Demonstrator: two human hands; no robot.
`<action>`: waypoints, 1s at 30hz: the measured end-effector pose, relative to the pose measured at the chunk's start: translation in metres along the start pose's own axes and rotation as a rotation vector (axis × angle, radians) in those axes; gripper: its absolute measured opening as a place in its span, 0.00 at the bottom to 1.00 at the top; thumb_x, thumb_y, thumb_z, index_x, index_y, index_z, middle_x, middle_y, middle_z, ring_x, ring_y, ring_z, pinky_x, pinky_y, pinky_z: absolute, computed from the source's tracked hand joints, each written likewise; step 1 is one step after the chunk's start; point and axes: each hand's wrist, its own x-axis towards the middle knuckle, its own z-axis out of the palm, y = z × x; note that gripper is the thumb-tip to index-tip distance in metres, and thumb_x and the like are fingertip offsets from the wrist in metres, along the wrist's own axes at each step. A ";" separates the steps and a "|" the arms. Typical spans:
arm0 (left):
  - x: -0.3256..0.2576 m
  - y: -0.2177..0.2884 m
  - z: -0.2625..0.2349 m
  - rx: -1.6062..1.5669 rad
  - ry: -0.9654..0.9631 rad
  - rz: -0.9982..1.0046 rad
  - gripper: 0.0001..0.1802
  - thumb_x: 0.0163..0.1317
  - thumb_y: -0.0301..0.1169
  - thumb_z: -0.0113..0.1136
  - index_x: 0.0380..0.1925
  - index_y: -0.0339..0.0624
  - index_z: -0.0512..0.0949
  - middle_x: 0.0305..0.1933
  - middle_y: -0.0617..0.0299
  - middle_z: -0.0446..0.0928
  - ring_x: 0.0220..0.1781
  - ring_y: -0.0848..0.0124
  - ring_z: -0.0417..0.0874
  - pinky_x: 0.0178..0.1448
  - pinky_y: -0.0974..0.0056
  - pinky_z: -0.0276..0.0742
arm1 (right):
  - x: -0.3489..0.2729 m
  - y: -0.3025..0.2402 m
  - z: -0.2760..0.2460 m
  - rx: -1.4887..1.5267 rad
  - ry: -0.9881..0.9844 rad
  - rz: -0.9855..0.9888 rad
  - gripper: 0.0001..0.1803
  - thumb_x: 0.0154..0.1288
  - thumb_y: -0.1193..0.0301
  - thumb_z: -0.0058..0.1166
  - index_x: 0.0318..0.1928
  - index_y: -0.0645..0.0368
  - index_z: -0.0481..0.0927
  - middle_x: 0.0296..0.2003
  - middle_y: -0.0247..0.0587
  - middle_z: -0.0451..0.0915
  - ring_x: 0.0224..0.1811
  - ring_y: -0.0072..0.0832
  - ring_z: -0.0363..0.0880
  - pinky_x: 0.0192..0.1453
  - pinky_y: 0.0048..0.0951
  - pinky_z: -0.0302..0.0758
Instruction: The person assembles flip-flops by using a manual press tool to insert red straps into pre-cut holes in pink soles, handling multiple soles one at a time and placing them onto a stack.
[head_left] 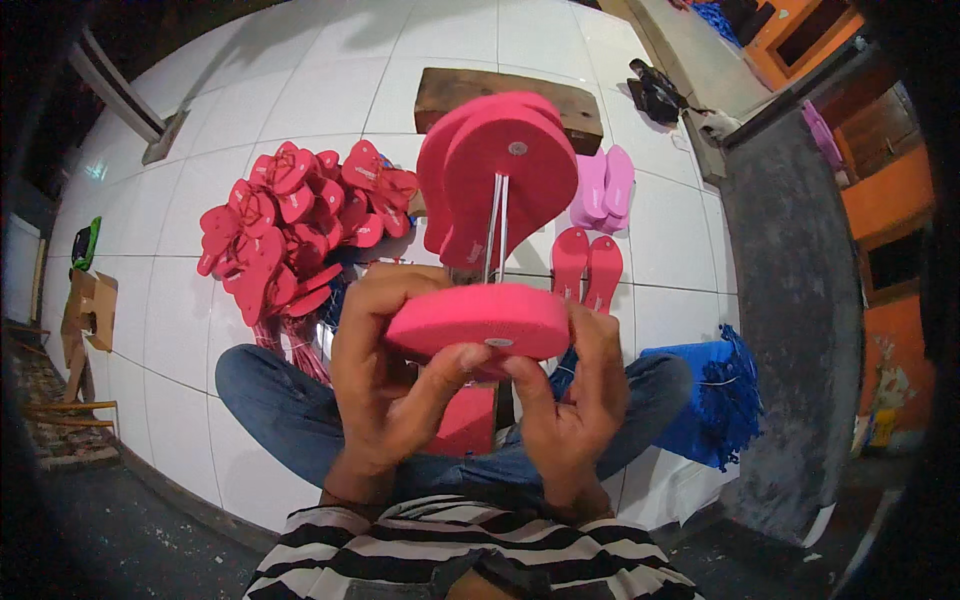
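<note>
Both hands, the left hand (385,385) and the right hand (575,395), grip a pink foam sandal sole (480,320) above the lap, before stacked pink soles on a metal rod (500,175); a red strap heap (290,225) lies on the white tiled floor (180,300)

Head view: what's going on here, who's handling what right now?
A person in a striped shirt sits cross-legged on a white tiled floor, holding a pink foam sandal sole edge-on in both hands. The left hand grips its left end and the right hand its right end, thumbs pressed against the near edge. Behind it, more soles sit stacked on an upright metal rod. A pile of red straps lies to the left, and loose pink soles to the right.
</note>
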 end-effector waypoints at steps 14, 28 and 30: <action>0.041 -0.017 -0.017 0.253 -0.139 0.102 0.54 0.45 0.37 0.73 0.68 0.36 0.49 0.73 0.44 0.43 0.75 0.53 0.44 0.75 0.53 0.43 | 0.015 0.022 0.008 0.133 0.059 0.235 0.54 0.49 0.66 0.70 0.70 0.58 0.47 0.69 0.50 0.48 0.71 0.43 0.49 0.72 0.46 0.50; 0.060 -0.049 -0.004 -0.273 -0.207 -0.043 0.71 0.32 0.41 0.78 0.71 0.45 0.38 0.72 0.40 0.48 0.73 0.54 0.52 0.73 0.53 0.52 | 0.044 0.069 0.035 0.921 -0.123 0.193 0.74 0.30 0.61 0.77 0.71 0.63 0.35 0.66 0.54 0.54 0.68 0.43 0.57 0.72 0.41 0.54; 0.062 -0.046 -0.006 -0.246 -0.209 -0.045 0.71 0.32 0.41 0.78 0.72 0.45 0.38 0.71 0.40 0.49 0.72 0.53 0.56 0.72 0.53 0.54 | 0.044 0.071 0.037 0.885 -0.114 0.172 0.72 0.31 0.60 0.77 0.70 0.64 0.37 0.65 0.53 0.55 0.68 0.43 0.58 0.71 0.41 0.55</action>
